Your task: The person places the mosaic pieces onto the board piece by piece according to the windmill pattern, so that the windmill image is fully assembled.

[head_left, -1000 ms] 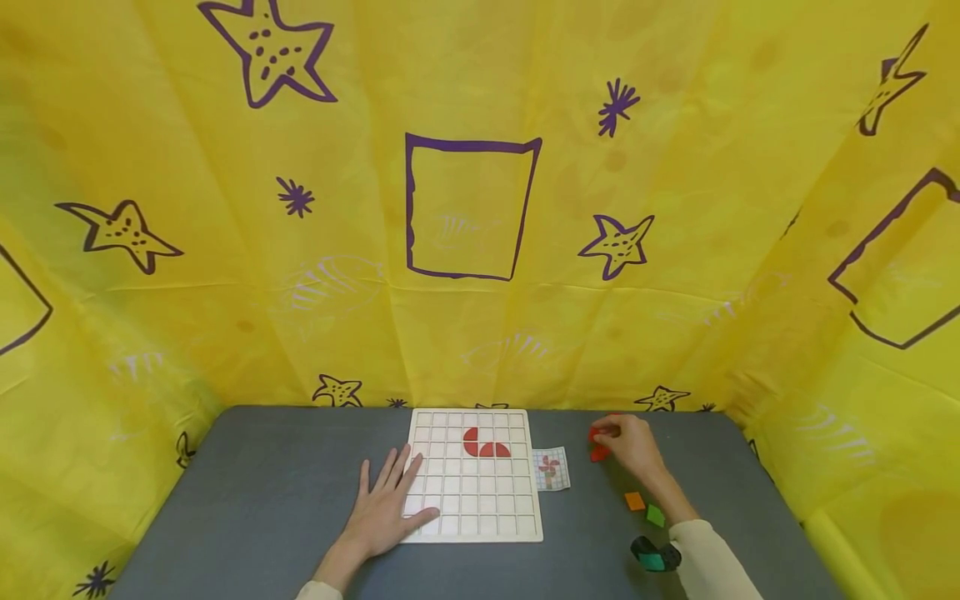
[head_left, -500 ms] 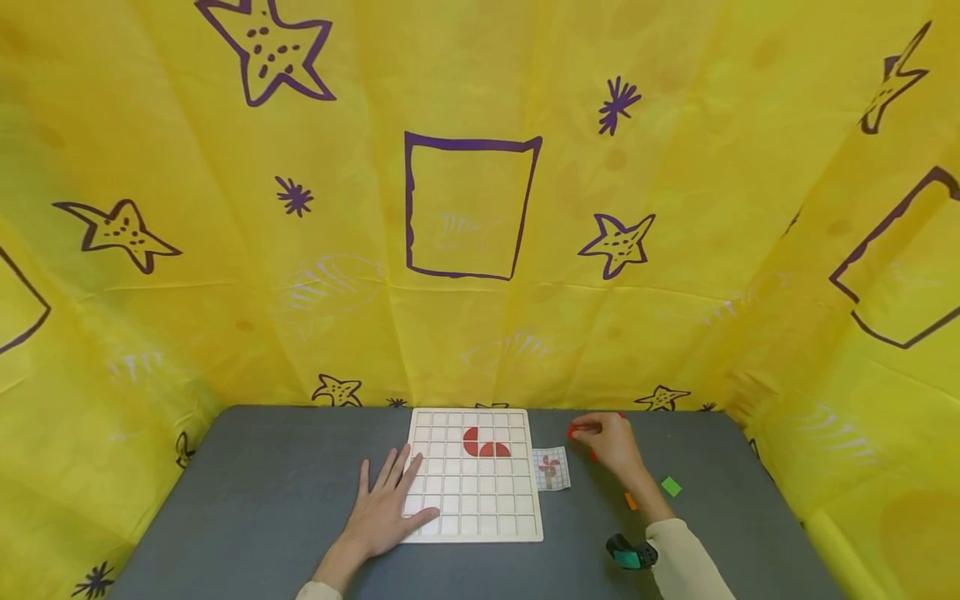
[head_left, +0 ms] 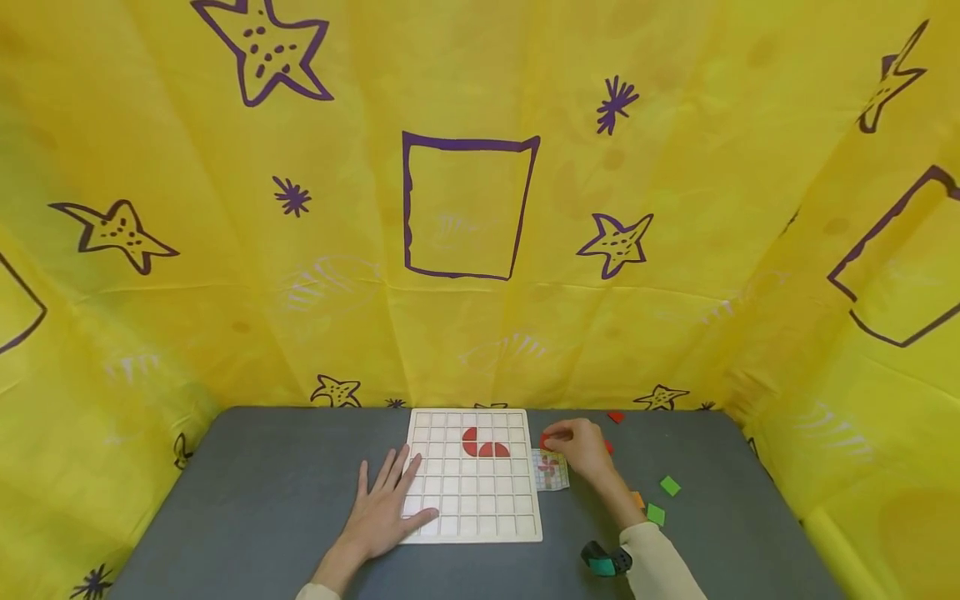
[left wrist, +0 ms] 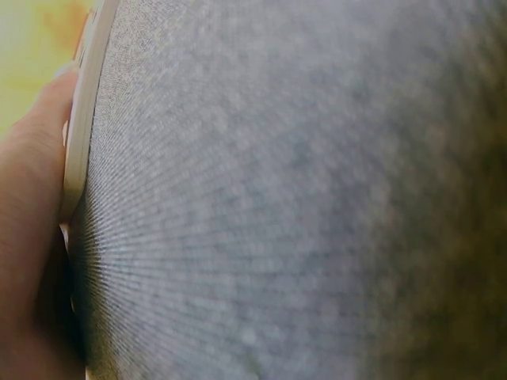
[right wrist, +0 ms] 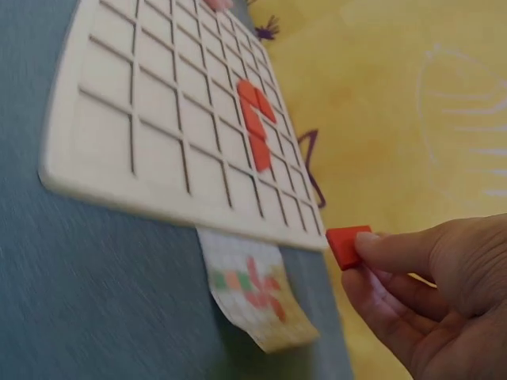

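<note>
My left hand [head_left: 384,504] lies with fingers spread across the left edge of a white grid board [head_left: 517,504]. In the left wrist view, its thumb [left wrist: 47,119] rests along the board's rim. Several red rounded tiles [head_left: 470,448] sit in cells in the board's upper middle. My right hand [head_left: 585,454] pinches a small red tile [right wrist: 346,246] between thumb and fingers, just off the board's right edge. Beneath that hand, a paper pattern card [head_left: 551,479] with a printed red pinwheel figure pokes out beside the board.
To the right on the grey table [head_left: 285,475] lie green tiles [head_left: 670,485] and an orange tile [head_left: 638,499], partly hidden by my forearm. Another red tile [head_left: 616,417] lies near the back edge. A yellow patterned curtain [head_left: 465,350] surrounds the table's back and sides.
My right hand has picked up the red tile from the right side and moved left with it towards the board. A green tile has shifted rightward. The left hand stays put.
</note>
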Demonstrator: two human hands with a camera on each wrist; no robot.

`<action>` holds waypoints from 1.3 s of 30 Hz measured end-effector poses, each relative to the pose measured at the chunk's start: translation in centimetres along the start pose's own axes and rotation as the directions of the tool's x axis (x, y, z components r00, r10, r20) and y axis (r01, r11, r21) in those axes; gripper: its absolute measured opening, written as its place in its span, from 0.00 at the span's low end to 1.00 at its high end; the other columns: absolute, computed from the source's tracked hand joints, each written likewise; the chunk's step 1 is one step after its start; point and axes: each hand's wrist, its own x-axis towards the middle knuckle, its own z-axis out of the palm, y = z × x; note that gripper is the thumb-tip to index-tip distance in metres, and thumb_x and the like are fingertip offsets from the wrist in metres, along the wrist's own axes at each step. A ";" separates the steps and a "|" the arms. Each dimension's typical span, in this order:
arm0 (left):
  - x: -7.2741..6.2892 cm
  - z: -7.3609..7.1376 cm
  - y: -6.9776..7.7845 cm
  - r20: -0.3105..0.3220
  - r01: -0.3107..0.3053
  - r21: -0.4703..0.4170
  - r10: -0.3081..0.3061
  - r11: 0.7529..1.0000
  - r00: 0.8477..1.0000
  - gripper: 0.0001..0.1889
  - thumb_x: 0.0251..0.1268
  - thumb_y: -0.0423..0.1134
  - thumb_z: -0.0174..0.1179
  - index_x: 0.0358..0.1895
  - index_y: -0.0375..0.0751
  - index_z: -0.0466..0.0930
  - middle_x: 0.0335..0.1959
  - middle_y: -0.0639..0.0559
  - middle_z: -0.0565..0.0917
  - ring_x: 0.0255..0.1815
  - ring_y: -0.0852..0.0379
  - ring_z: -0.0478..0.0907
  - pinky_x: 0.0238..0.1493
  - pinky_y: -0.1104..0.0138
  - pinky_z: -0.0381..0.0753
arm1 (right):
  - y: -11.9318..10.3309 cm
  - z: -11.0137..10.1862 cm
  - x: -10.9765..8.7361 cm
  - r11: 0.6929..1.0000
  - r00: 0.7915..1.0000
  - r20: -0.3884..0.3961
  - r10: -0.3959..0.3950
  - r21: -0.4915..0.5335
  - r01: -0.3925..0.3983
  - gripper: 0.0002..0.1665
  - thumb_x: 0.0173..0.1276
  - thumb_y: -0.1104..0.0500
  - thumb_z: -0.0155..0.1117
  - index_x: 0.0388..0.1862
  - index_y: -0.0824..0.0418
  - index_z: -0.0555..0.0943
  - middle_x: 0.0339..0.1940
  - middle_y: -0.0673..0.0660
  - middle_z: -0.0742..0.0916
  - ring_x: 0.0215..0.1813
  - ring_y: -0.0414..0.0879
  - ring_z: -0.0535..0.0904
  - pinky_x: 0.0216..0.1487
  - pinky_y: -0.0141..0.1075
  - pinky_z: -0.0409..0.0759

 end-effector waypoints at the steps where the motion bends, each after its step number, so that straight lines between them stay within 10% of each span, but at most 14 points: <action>1: 0.0 0.0 0.0 -0.005 -0.004 -0.004 0.004 1.000 1.000 0.49 0.57 0.74 0.53 0.76 0.46 0.59 0.79 0.45 0.52 0.78 0.41 0.47 0.70 0.36 0.30 | 0.0 0.3 -0.1 1.000 1.000 0.007 0.003 0.020 -0.003 0.05 0.55 0.68 0.74 0.33 0.64 0.89 0.27 0.55 0.89 0.29 0.45 0.84 0.30 0.35 0.81; 39: 0.0 -0.3 0.1 0.003 -0.013 -0.014 0.013 1.000 1.000 0.49 0.59 0.74 0.52 0.76 0.45 0.58 0.79 0.44 0.52 0.78 0.40 0.47 0.70 0.35 0.32 | -2.0 7.5 -0.5 0.994 0.984 0.159 -0.079 0.094 0.064 0.05 0.57 0.68 0.74 0.34 0.66 0.89 0.27 0.53 0.88 0.28 0.39 0.82 0.31 0.29 0.79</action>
